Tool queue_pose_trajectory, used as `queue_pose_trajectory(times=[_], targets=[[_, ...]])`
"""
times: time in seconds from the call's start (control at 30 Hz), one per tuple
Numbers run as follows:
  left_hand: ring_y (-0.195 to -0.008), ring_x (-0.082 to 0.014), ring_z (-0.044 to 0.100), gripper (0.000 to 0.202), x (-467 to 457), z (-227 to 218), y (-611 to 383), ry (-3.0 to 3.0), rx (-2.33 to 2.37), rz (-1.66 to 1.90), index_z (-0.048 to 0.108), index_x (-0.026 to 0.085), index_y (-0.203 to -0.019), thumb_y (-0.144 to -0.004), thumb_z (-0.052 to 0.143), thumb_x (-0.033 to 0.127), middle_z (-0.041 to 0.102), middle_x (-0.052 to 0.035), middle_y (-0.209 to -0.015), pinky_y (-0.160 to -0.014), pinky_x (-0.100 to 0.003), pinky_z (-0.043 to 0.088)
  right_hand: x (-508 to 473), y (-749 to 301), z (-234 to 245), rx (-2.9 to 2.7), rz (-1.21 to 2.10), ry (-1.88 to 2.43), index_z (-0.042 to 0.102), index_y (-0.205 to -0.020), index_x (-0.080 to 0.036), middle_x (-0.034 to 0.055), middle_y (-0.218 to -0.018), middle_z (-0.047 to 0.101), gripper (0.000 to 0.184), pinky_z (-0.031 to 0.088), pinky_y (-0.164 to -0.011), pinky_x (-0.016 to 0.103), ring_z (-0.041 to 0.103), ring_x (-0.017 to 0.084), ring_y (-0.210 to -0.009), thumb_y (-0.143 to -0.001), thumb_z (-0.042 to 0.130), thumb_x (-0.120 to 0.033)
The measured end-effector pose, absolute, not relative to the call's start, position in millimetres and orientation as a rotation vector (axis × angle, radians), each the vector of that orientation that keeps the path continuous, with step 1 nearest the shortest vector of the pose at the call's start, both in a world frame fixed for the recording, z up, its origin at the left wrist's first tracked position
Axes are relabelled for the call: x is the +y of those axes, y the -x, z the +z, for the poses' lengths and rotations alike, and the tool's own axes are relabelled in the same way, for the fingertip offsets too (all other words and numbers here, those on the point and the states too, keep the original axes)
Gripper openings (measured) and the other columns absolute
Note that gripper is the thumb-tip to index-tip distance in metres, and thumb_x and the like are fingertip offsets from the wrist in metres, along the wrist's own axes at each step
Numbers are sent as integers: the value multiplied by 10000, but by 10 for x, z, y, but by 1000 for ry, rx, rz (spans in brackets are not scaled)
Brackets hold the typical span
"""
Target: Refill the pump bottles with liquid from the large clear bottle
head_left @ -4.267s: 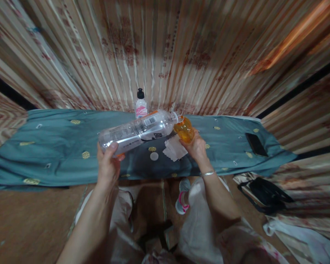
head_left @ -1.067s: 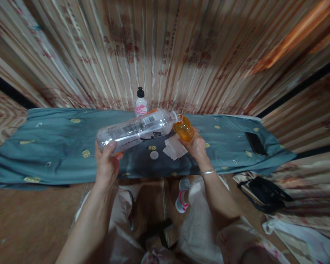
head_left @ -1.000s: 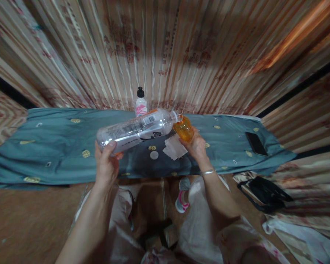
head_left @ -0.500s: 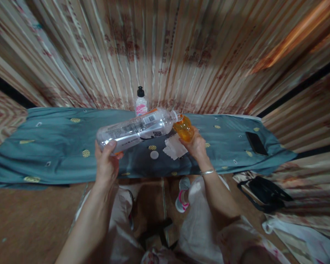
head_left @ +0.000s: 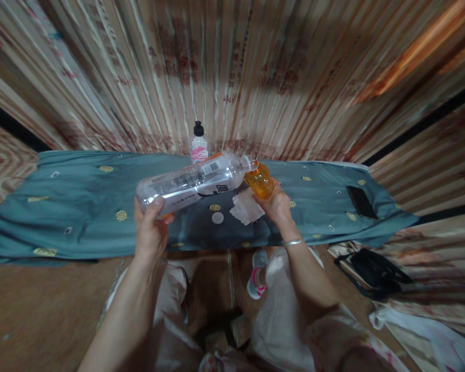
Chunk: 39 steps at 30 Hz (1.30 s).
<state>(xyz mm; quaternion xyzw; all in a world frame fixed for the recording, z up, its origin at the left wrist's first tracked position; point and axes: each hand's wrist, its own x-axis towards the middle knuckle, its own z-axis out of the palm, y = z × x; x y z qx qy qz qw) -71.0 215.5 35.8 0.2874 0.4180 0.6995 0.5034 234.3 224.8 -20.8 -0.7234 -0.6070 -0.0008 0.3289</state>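
Note:
My left hand is closed round the base of a large clear plastic bottle, which is tilted with its neck to the right. The bottle's uncapped mouth meets the top of a small amber bottle. My right hand grips that amber bottle, which leans towards the large one; whether liquid is passing between them I cannot make out. Below the bottles, a white tissue and a round white cap lie on the cloth. Behind the large bottle stands a clear bottle with a black top.
A patterned teal cloth covers the long narrow table. Towards its right end lies a black phone. On the floor at the right is a black bag. Pleated curtains hang close behind the table.

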Motion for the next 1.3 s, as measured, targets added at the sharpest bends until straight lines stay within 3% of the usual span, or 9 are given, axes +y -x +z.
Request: queue_pose_trajectory(times=[0.57,0.93,1.3], targets=[[-695,-176,567,494,2162,344,713,-777,1042,1686,666,263,-1044,-583,799,380,678,-85,-1056,-417,-224,230,2239,-2336,-195,-1575,4,1901,497,-1337,-152,166,-1161,732,655,572,-867,396,716,316,-1038,-770,742,-369],[-698,-158,569,577,2173,361,705,-673,1039,1705,649,236,-1020,-492,850,357,655,-72,-986,-412,-181,223,2241,-2335,-191,-1586,-3,1926,494,-1327,-155,163,-1165,731,637,576,-878,391,718,308,-1047,-781,737,-374],[-719,-171,556,481,2146,376,704,-737,1046,1680,660,263,-1009,-565,814,367,663,-66,-1007,-434,-229,218,2232,-2327,-187,-1582,-4,1904,495,-1333,-153,164,-1166,729,652,574,-875,409,714,318,-1046,-776,740,-385]])
